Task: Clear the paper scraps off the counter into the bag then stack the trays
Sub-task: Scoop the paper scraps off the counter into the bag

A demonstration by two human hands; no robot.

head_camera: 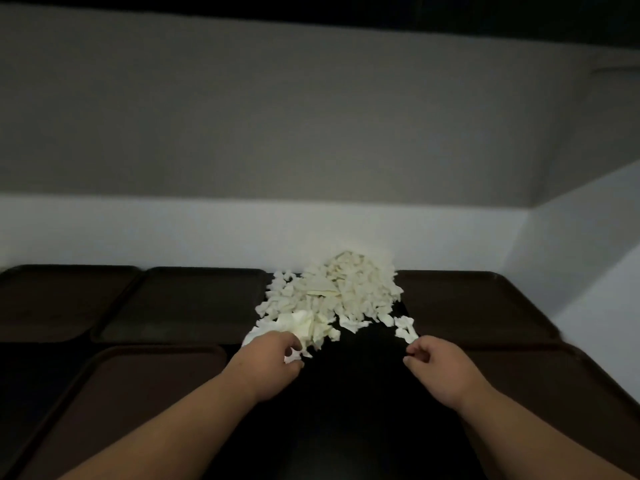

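Note:
A heap of white paper scraps lies on the dark counter against the back wall. My left hand is at the heap's near left edge, its fingers curled around a few scraps. My right hand is at the near right edge, just below a small loose clump of scraps, with fingertips pinched together; whether it holds a scrap is unclear. Brown trays lie flat on both sides: two at the back left, one at the front left, one at the back right, one at the front right. No bag is in view.
A white wall runs along the back of the counter and turns forward at the right. The scene is dim. The dark counter strip between the trays runs from the heap toward me.

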